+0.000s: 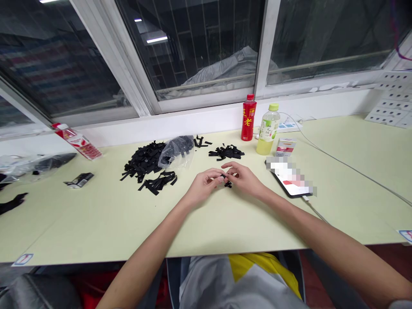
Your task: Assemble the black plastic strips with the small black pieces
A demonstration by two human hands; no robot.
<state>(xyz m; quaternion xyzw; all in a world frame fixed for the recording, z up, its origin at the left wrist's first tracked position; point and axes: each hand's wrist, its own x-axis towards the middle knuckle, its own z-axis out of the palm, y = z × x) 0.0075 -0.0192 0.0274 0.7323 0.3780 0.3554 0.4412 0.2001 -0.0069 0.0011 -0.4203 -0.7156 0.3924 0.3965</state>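
Note:
My left hand [205, 185] is closed in a pinch on a small black piece [223, 175], whose exact kind I cannot make out. Fingers bent, my right hand [243, 178] meets the left at the same piece and its fingertips also close on it. Several tiny black round parts [228, 184] lie on the table just below the fingertips. Beyond my hands is a small pile of short black strips [227, 152]. Left of them, a larger heap of black strips [141, 161] adjoins a clear plastic bag [177, 151], with a smaller group of strips [159, 182] in front.
A red bottle [247, 118], a yellow drink bottle [268, 131] and a cigarette box [286, 147] stand at the back right. A phone [291, 178] lies nearer, its cable attached. Further left are a tilted bottle [80, 142] and a crumpled dark packet [79, 180].

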